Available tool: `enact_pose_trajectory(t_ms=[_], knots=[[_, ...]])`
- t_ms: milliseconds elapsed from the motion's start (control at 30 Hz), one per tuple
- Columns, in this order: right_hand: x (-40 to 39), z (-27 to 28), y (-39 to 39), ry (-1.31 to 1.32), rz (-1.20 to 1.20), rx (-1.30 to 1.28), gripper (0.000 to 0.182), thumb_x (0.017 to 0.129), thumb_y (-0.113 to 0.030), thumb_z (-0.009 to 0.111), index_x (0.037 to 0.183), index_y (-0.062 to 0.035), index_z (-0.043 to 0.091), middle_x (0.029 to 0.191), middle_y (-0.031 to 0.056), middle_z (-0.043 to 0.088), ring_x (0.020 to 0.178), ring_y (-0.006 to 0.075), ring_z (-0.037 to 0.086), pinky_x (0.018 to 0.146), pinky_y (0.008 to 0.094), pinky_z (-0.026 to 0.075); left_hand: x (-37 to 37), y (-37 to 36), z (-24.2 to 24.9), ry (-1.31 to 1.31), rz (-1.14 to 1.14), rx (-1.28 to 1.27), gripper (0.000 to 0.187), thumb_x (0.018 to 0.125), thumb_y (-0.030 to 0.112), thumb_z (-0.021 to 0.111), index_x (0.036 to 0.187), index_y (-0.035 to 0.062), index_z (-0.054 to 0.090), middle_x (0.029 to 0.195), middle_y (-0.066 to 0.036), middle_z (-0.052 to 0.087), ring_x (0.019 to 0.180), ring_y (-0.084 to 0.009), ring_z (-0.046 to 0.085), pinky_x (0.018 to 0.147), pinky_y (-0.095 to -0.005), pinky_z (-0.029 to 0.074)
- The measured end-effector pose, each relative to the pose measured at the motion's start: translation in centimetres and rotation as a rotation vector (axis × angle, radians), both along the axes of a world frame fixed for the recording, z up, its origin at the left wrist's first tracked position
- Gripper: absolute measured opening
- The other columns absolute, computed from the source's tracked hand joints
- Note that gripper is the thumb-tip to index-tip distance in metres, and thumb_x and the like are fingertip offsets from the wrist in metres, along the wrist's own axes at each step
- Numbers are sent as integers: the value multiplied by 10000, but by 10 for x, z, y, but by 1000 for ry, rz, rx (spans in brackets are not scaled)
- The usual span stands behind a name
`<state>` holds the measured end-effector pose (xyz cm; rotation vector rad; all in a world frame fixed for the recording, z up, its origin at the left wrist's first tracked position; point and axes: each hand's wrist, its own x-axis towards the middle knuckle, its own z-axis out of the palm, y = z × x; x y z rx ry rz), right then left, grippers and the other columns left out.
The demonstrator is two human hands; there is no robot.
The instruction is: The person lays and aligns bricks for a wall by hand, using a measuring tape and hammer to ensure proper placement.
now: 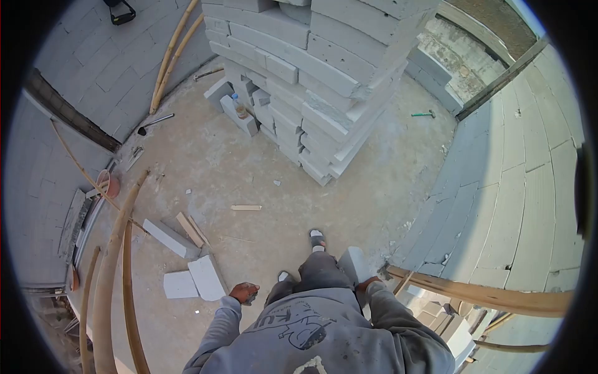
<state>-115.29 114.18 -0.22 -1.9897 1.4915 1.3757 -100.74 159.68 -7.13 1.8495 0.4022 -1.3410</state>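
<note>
My right hand (367, 283) grips the upper end of a pale aerated concrete block (355, 265), which hangs beside my right leg. My left hand (243, 292) is closed out to the left of my body, with a small greyish thing at its fingers that I cannot make out. Nearest to that hand on the floor lies a white block (207, 278), with another block piece (180, 285) touching it. A longer block (170, 239) lies just beyond them. My feet stand apart on the dusty floor.
A tall stack of blocks (293, 75) stands ahead. A bottle (239, 107) rests on a low block beside it. Bamboo poles (115, 262) lean at the left, near a reddish bucket (108, 184). A green-handled hammer (423, 115) lies right; a wood strip (246, 207) lies ahead.
</note>
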Motion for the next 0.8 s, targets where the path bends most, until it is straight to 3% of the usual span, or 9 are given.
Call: enact_pose_trajectory(t_ms=[100, 167, 200, 300, 367, 467, 533, 633, 800], knots=[[-60, -52, -37, 96, -128, 114, 733, 565, -409, 757, 1194, -79, 576, 1212, 98, 584, 1082, 231, 583, 909, 346, 468, 36, -43, 5, 21, -147, -101, 385, 784, 377, 656, 947, 28, 663, 794, -70, 648, 710, -178, 607, 631, -289, 476], [-87, -69, -56, 60, -159, 445, 699, 588, -376, 747, 1205, -96, 575, 1182, 115, 596, 1062, 247, 586, 909, 365, 457, 71, -84, 16, 72, -111, -142, 359, 799, 347, 641, 976, 35, 656, 847, -74, 646, 724, -184, 618, 612, -318, 516], [-126, -123, -66, -3, -293, 516, 669, 590, -348, 752, 1192, -105, 590, 1166, 118, 601, 1054, 251, 580, 906, 380, 449, 91, -119, 42, 121, -99, -97, 348, 803, 324, 626, 999, 37, 645, 898, -79, 635, 734, -190, 625, 591, -357, 554], [-173, -168, -93, -56, -296, 557, 547, 664, -425, 676, 1130, -140, 636, 1114, 100, 625, 991, 237, 599, 878, 352, 455, 141, -199, 31, 88, -190, -162, 333, 802, 304, 615, 1001, 39, 639, 919, -82, 623, 734, -199, 628, 568, -387, 570], [-201, -193, -109, -32, -457, 448, 553, 658, -449, 676, 1121, -148, 638, 1093, 99, 631, 979, 232, 599, 869, 356, 461, 168, -278, 45, 95, -285, -129, 332, 799, 302, 615, 1003, 42, 640, 911, -81, 624, 734, -202, 628, 570, -381, 568], [-192, -180, -147, -180, -436, 383, 577, 638, -419, 714, 1101, -85, 632, 1091, 109, 629, 960, 233, 609, 853, 344, 475, 205, -412, 52, 22, -557, -134, 353, 785, 323, 622, 1011, 53, 643, 906, -82, 626, 732, -211, 624, 559, -368, 557], [-160, -119, -180, -299, -868, 116, 802, 499, -351, 832, 1134, 55, 558, 1125, 175, 608, 1039, 270, 587, 892, 347, 473, 222, -505, 62, -28, -638, -163, 369, 770, 342, 636, 1002, 55, 645, 888, -83, 623, 713, -210, 612, 539, -352, 542], [-111, -52, -234, -288, -957, -25, 871, 488, -333, 842, 1143, 122, 492, 1139, 218, 585, 1057, 299, 580, 893, 358, 478, 230, -628, 84, -138, -657, -253, 397, 771, 366, 646, 1010, 49, 628, 885, -88, 618, 698, -204, 596, 539, -332, 527], [-56, -15, -313, -310, -961, -182, 915, 485, -345, 844, 1182, 95, 447, 1170, 232, 555, 1071, 330, 569, 901, 372, 476, 231, -769, 97, -99, -679, -357, 453, 777, 405, 653, 1038, 38, 605, 901, -98, 617, 705, -194, 591, 552, -322, 522]])
